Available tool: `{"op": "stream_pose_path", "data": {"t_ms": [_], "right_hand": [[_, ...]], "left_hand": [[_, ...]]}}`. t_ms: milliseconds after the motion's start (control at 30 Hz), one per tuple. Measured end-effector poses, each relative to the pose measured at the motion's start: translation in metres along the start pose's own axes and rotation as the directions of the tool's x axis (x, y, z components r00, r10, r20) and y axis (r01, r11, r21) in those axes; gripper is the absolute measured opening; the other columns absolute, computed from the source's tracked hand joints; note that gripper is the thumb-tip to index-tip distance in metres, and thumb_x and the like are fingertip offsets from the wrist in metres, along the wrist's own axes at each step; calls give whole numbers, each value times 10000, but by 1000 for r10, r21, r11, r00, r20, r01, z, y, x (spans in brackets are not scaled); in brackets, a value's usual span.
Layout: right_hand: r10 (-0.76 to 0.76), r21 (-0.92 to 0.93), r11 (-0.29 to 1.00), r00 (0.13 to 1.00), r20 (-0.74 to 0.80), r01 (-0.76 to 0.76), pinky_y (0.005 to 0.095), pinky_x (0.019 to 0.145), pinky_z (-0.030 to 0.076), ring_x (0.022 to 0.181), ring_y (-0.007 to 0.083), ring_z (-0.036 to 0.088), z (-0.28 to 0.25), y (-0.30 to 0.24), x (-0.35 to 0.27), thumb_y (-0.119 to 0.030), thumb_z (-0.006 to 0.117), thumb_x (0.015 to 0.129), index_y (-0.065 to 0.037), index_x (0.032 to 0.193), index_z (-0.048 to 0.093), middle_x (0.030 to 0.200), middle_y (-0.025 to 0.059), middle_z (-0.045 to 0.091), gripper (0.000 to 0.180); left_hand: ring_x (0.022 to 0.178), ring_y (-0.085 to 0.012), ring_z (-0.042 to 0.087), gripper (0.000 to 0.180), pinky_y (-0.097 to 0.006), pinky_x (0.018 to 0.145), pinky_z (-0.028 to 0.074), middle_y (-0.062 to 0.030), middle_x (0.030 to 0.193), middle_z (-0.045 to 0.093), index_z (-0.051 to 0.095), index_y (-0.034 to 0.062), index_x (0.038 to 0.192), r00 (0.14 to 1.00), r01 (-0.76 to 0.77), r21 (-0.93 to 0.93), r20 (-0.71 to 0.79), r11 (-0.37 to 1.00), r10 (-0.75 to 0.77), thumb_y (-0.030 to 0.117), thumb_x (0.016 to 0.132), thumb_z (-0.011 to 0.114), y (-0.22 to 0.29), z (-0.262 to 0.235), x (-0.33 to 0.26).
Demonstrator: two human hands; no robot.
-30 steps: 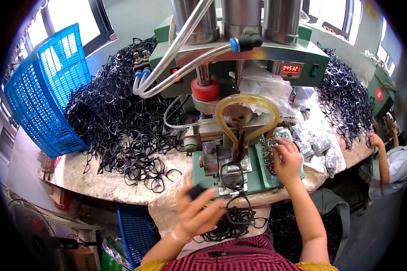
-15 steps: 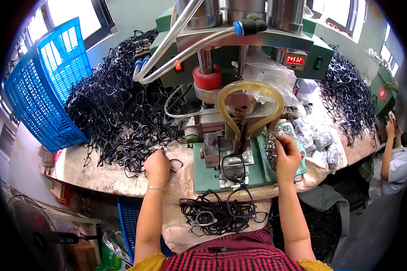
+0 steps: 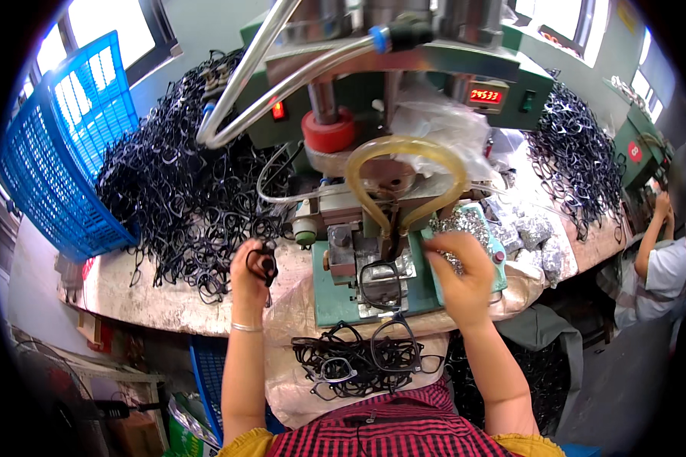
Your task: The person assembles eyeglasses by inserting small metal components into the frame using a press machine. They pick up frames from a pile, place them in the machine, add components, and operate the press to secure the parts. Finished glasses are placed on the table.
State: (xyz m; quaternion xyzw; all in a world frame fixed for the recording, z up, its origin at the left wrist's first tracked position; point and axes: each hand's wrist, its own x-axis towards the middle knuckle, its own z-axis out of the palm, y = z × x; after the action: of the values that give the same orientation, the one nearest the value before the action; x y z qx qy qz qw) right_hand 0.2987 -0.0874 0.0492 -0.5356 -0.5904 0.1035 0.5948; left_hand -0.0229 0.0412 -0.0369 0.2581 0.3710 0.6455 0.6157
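My left hand [image 3: 245,283] is closed round a black eyeglass frame [image 3: 267,263], at the near edge of the heap on the left. My right hand [image 3: 465,278] is over the right side of the press's green base, beside a tray of small metal parts [image 3: 469,222]. Its fingers are bent together and slightly blurred; anything between them is too small to name. A black eyeglass frame [image 3: 395,344] rests with one rim on the metal fixture [image 3: 341,266] under the press head, its other rim hanging toward me. More black frames [image 3: 335,346] lie in my lap.
The press [image 3: 389,57], with clear hoses and a yellowish tube loop [image 3: 351,171], stands in front of me. Black frames [image 3: 183,183] are heaped to its left beside a tilted blue basket [image 3: 34,183]. Bagged metal parts [image 3: 533,228] lie right. Another person's arm [image 3: 649,240] shows far right.
My left hand has lifted an eyeglass frame from the heap's edge. My right hand has moved from the parts tray toward the fixture. The whole view has shifted slightly.
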Motion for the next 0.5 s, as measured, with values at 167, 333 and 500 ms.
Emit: {"op": "stream_pose_path", "data": {"t_ms": [167, 333, 500], "right_hand": [[169, 332, 932, 985, -47, -144, 269, 790, 490, 880, 147, 633, 44, 6, -3, 14, 704, 803, 32, 1100, 592, 926, 73, 666, 319], [295, 449, 851, 955, 20, -272, 255, 880, 463, 918, 129, 626, 40, 1, -10, 4, 707, 810, 31, 1201, 532, 934, 57, 672, 429], [313, 517, 792, 943, 113, -325, 286, 938, 449, 991, 125, 619, 40, -13, -3, -23, 724, 814, 36, 1249, 494, 965, 62, 684, 495]], "left_hand": [[603, -142, 526, 230, -266, 525, 437, -19, 772, 584, 603, 81, 992, 929, 317, -498, 334, 807, -160, 307, 982, 554, -28, -43, -41], [571, -108, 498, 160, -234, 487, 415, -36, 813, 560, 549, 73, 974, 942, 232, -231, 296, 945, -159, 230, 969, 581, -1, 4, -71], [892, -207, 592, 233, -299, 721, 515, -141, 1001, 621, 547, -18, 1160, 476, -784, -12, 631, 621, 612, 146, 999, 508, 68, 113, -108]]}}
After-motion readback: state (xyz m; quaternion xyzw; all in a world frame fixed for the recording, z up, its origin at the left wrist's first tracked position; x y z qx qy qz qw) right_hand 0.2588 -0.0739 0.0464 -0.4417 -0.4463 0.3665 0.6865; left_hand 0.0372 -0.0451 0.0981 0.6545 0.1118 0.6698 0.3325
